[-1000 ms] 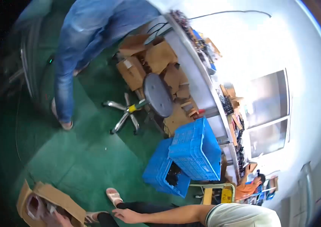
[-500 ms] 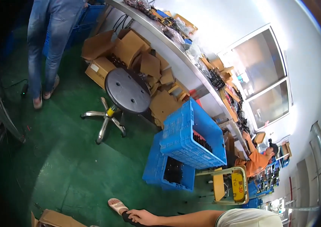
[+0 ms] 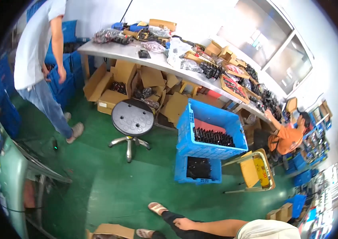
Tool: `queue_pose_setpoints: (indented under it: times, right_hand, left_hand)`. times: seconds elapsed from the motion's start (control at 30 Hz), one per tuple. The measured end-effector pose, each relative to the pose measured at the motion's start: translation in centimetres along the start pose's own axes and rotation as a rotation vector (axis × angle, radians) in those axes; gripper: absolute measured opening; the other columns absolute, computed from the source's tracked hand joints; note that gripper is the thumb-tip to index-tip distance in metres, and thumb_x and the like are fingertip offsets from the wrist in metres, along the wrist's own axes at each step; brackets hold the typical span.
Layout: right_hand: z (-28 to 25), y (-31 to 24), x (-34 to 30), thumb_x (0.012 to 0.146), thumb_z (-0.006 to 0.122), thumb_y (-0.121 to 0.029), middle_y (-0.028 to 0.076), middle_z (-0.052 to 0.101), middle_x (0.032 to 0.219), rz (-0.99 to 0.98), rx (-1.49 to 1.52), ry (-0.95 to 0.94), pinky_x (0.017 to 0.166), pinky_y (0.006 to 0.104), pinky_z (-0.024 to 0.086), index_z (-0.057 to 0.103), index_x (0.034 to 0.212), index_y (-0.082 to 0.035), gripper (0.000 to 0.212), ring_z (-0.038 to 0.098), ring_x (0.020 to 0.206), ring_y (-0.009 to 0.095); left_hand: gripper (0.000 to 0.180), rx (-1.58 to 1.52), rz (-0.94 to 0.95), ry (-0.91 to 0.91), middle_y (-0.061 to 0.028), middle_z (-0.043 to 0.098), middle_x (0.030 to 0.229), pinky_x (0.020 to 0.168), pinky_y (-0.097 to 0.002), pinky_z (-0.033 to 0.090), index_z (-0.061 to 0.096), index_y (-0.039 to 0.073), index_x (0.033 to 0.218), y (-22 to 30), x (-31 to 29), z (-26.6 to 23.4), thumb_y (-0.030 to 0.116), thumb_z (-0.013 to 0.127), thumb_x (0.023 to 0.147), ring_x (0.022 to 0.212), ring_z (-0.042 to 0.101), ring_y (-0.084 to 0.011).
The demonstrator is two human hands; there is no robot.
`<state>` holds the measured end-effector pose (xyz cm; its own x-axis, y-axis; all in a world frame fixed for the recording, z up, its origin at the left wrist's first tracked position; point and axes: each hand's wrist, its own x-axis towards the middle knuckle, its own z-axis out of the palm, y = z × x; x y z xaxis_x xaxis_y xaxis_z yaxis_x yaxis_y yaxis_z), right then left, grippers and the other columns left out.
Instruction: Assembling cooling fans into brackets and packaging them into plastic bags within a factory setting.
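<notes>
While the right hand (image 3: 184, 224) is rested on a dark trouser leg (image 3: 170, 217), its finger spread cannot be told; a cardboard box (image 3: 116, 230) is seen on the near floor (image 3: 117, 191), to its left.

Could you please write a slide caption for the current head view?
Right hand on a dark-trousered leg, with a stool, stacked blue crates and a cluttered workbench beyond.

Pale sleeve (image 3: 270, 230), seemingly black trousers (image 3: 170, 218).
</notes>
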<state>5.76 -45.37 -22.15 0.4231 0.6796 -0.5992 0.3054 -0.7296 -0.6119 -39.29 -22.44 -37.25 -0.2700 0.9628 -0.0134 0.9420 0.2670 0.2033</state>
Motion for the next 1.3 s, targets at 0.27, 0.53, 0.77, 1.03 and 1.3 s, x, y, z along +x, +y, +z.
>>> queue_pose_setpoints:
  times: [0.27, 0.53, 0.77, 1.03, 1.3]
  right_hand:
    - [-6.4, -2.1, -3.9, 0.082, 0.057, -0.023, 0.016, 0.067, 0.100, 0.178, 0.034, 0.046, 0.084, 0.0398, 0.051, 0.065, 0.108, -0.007, 0.032, 0.065, 0.094, 0.030]
    - [-13.3, -3.1, -0.6, 0.082, 0.056, -0.025, 0.019, 0.066, 0.102, 0.185, 0.058, 0.043, 0.087, 0.0411, 0.049, 0.066, 0.105, -0.006, 0.031, 0.063, 0.097, 0.033]
    - [-24.3, -7.3, 7.5, 0.083, 0.058, -0.025, 0.019, 0.066, 0.094, -0.017, 0.005, 0.053, 0.080, 0.0431, 0.051, 0.066, 0.099, -0.007, 0.026, 0.064, 0.090, 0.036]
    - [-41.6, -19.2, 14.2, 0.087, 0.061, -0.020, 0.018, 0.066, 0.098, -0.220, 0.288, 0.161, 0.082, 0.0363, 0.052, 0.060, 0.110, 0.001, 0.031, 0.066, 0.092, 0.028]
    - [-52.5, -26.3, 18.7, 0.083, 0.069, -0.026, 0.018, 0.052, 0.127, -0.252, 0.646, 0.376, 0.089, 0.0369, 0.048, 0.051, 0.126, -0.002, 0.052, 0.054, 0.115, 0.026]
  left_hand:
    - [0.043, -0.093, 0.129, -0.115, -0.0238, 0.065, 0.079, 0.067, -0.0461, 0.051, 0.066, -0.005, 0.088, 7.5, 0.7, -18.7, 0.038, 0.068, 0.079, 0.074, 0.063, -0.0407]
    - [0.027, -0.109, 0.238, -0.235, -0.0232, 0.067, 0.084, 0.072, -0.0444, 0.050, 0.070, -0.003, 0.089, 25.7, 1.5, -31.3, 0.022, 0.063, 0.080, 0.079, 0.065, -0.0382]
    - [0.022, -0.557, 0.392, -0.379, -0.0058, 0.058, 0.055, 0.052, -0.0302, 0.041, 0.061, -0.007, 0.066, 44.6, -0.4, -32.7, 0.011, 0.066, 0.078, 0.053, 0.048, -0.0107]
    - [0.016, -0.705, 0.591, -0.641, -0.0082, 0.059, 0.064, 0.058, -0.0303, 0.045, 0.063, -0.001, 0.073, 68.1, -2.6, -29.6, 0.012, 0.071, 0.079, 0.058, 0.053, -0.0168]
    - [0.014, -0.772, 0.926, -0.947, -0.0042, 0.060, 0.071, 0.057, -0.0226, 0.043, 0.060, -0.002, 0.072, 87.4, -1.8, -32.9, 0.005, 0.069, 0.079, 0.061, 0.053, -0.0079]
